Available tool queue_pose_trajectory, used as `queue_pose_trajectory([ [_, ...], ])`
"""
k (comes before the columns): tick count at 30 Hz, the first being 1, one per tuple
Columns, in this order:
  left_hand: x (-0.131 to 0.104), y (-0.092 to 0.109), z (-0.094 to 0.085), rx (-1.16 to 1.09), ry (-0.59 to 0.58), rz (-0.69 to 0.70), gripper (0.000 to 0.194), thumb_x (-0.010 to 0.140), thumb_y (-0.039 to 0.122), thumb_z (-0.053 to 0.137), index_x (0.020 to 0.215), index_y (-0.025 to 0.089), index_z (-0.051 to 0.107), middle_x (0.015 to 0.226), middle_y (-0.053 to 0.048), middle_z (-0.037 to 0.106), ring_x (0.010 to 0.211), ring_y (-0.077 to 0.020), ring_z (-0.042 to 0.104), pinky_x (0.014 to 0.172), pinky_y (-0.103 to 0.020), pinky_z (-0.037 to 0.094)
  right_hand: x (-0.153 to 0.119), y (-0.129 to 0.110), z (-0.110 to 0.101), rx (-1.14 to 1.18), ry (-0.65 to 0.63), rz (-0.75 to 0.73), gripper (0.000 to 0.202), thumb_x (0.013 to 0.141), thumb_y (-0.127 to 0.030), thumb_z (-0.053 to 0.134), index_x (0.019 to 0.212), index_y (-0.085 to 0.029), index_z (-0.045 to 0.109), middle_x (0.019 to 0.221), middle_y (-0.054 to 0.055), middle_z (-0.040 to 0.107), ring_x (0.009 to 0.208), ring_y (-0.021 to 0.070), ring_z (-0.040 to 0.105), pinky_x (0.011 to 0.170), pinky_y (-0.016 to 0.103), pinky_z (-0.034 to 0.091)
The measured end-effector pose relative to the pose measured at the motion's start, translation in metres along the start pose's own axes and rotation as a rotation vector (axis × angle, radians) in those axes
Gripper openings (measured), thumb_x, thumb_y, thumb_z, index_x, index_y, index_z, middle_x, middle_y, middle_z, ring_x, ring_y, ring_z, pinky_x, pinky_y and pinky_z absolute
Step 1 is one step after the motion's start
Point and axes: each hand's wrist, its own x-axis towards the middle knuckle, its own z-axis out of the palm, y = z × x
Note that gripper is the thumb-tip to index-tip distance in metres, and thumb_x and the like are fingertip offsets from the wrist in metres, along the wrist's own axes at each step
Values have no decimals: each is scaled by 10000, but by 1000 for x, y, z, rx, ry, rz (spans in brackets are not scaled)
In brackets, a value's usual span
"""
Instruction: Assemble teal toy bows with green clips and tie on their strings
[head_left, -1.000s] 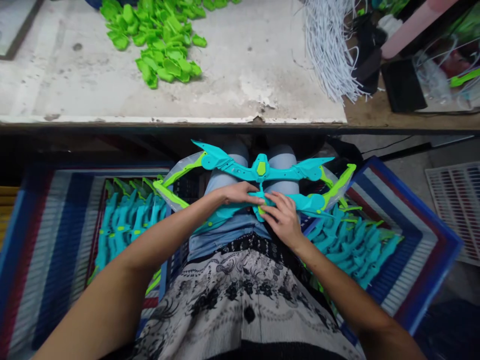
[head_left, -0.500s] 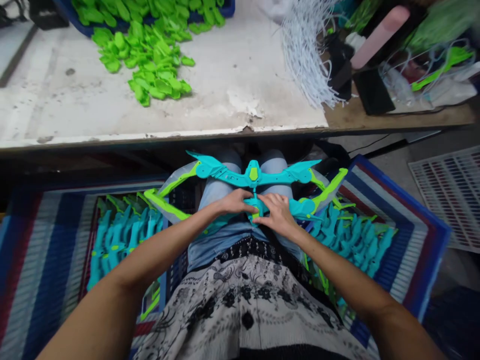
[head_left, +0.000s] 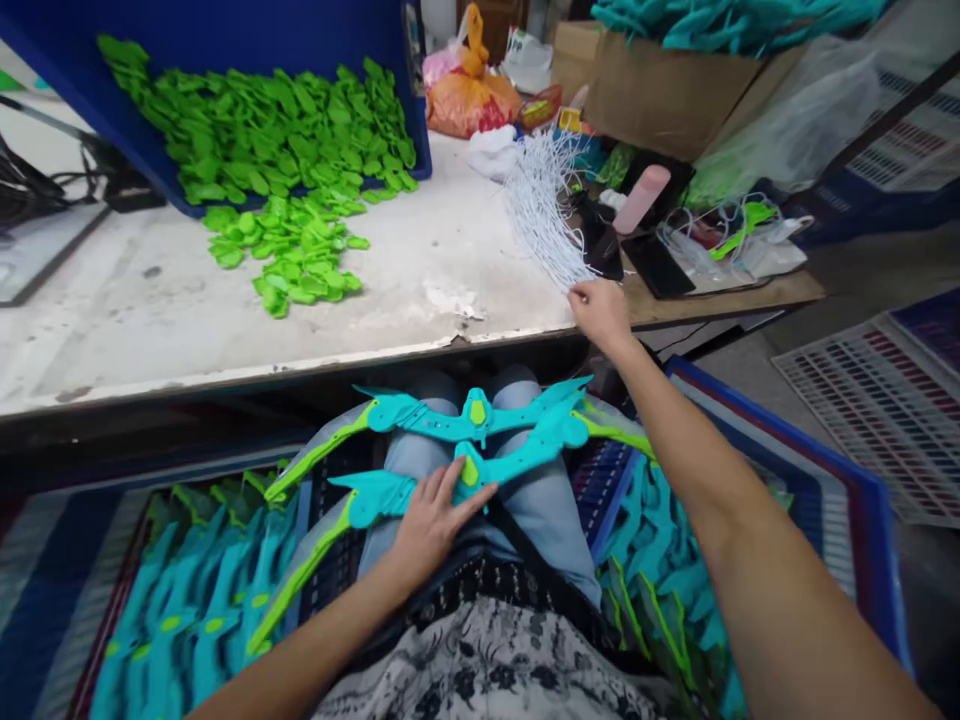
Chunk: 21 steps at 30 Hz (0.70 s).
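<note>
Two teal bow-shaped pieces with lime-green tips lie across the lap, one in front of the other. My left hand [head_left: 435, 520] rests on the middle of the nearer bow [head_left: 525, 457], its thumb and fingers around the centre block with the green inset. The farther bow [head_left: 442, 424] lies just beyond it, untouched. Over the table's front edge, my right hand [head_left: 600, 312] has its fingers pinched at the lower end of a bundle of white strings [head_left: 544, 215]. Whether it grips a string is too small to tell.
Lime-green parts [head_left: 300, 265] spill from a blue bin [head_left: 424, 150] on the white table [head_left: 405, 300]. A black phone [head_left: 658, 267] and pink bottle [head_left: 643, 198] stand at the right. Crates of teal bows [head_left: 217, 590] flank the lap. A cardboard box [head_left: 667, 95] is behind.
My right hand has left the bows and reached forward to the strings. My left hand now lies on the nearer bow's centre. The view has tilted up, showing more of the table.
</note>
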Motion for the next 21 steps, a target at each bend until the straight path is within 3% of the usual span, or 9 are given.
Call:
queue_pose_trajectory([
  [2,-6,-2,5,-15,-28,39,631,828,101,519,1343,455,431,1466,-73,358,1262,-325,417,947,-472,446,33,-3,10,-84,-84,40,294,819,-237,499,974,-106,712,1018,190,676,1006,295,594,868,394,455],
  [5,-5,-4,-7,-90,16,66,468,853,177,521,1291,341,532,1462,-85,374,1310,-314,367,991,-465,431,66,-10,17,-170,-208,148,328,736,-169,609,1028,-38,680,1044,251,654,1016,329,602,834,408,474],
  [9,28,-6,-28,-108,99,-2,461,865,304,539,1318,229,511,1483,-144,327,1385,-341,243,1066,-506,345,92,-7,9,-89,-350,220,380,596,-119,740,962,-38,683,878,191,685,916,296,638,782,372,503],
  [14,72,3,-14,-91,-88,46,876,629,573,732,1382,252,419,1548,-169,151,1404,-451,67,1066,-677,162,103,11,-4,92,-454,254,132,638,-170,742,717,-88,675,542,41,584,582,181,584,579,317,506],
  [17,76,10,-6,-47,-196,71,785,635,544,736,1323,260,486,1558,-114,157,1404,-450,69,1057,-711,111,103,17,-5,194,-508,325,102,660,-157,741,642,-123,646,466,-11,508,499,134,514,507,279,461],
  [21,72,8,-10,31,-246,45,578,714,439,672,1237,214,575,1560,-67,158,1408,-429,97,1056,-689,202,103,19,-4,283,-558,392,207,640,-200,787,564,-139,605,464,-15,488,490,121,491,476,259,419],
])
